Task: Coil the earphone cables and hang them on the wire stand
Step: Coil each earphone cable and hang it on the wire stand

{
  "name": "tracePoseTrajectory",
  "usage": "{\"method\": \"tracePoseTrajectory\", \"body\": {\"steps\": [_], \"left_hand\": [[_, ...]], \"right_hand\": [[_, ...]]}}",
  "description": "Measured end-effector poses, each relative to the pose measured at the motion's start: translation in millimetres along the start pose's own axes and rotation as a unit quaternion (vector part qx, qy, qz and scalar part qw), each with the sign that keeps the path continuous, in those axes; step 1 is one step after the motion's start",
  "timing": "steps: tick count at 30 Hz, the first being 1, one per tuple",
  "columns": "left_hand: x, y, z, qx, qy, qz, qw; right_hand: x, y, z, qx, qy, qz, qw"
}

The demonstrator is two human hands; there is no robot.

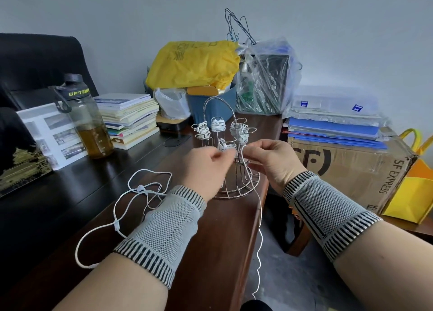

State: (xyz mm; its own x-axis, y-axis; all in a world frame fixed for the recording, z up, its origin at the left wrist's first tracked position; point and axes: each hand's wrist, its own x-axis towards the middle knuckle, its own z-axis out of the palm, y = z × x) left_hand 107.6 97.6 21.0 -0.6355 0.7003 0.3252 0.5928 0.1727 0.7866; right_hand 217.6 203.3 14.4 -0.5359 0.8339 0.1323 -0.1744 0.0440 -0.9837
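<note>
Two hands work at a wire stand (pixel 230 170) on a dark wooden counter (pixel 70 193). The left hand (pixel 206 164) and right hand (pixel 271 160), fingers curled, each pinch one white earphone cable (pixel 259 217) that trails off the counter edge. Four coiled cables (pixel 218 125) hang on the stand's hooks; one loose cable (pixel 131 198) lies uncoiled beside the left wrist.

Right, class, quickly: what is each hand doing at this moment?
Left hand: pinching the white earphone cable.
Right hand: fingers curled on the same cable.
</note>
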Motion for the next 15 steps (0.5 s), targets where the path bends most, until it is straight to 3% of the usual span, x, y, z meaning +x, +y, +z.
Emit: {"method": "tracePoseTrajectory", "body": {"steps": [3,8,10,15], "left_hand": [[-13.8,5.2,15.4,-0.021,-0.124,-0.010,0.992],[-12.0,11.9,11.3,-0.152,-0.146,-0.067,0.975],[-6.3,14.1,-0.6,-0.172,-0.117,-0.051,0.977],[18.3,14.6,-13.8,-0.057,0.043,0.018,0.997]], "right_hand": [[0.4,-2.7,0.1,-0.005,-0.001,-0.008,1.000],[2.1,-3.4,-0.7,-0.017,-0.004,-0.001,1.000],[2.9,-4.1,-1.3,-0.008,-0.005,0.006,1.000],[6.5,-7.9,5.5,0.036,0.003,0.020,0.999]]}}
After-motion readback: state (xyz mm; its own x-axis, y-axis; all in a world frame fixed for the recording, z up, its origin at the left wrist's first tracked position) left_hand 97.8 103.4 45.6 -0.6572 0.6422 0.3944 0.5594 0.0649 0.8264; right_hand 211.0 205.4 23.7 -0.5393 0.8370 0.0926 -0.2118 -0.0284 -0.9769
